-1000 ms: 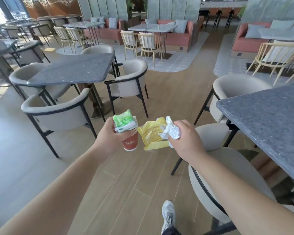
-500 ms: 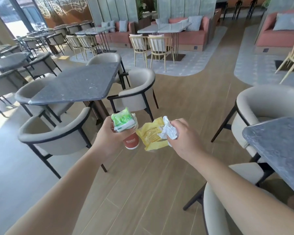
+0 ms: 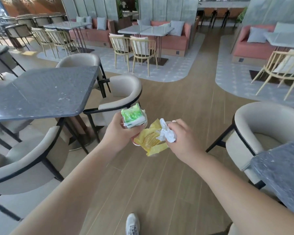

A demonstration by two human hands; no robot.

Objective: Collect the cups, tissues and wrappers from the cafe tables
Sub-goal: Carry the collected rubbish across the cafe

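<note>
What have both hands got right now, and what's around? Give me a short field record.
left hand: grips a red paper cup with a green-and-white tissue packet on top
right hand: holds a crumpled white tissue and a yellow wrapper
items touching: wrapper overlaps the cup's lower side
nearest table, left: dark stone table, no litter visible on it
table, right: dark table corner, only partly in view
position: standing on the wood floor between beige chairs

Glossy speckled stone table (image 3: pixel 41 92), matt wood-plank floor (image 3: pixel 159 175), crumpled white tissue (image 3: pixel 166 133), crinkled yellow wrapper (image 3: pixel 151 141).
</note>
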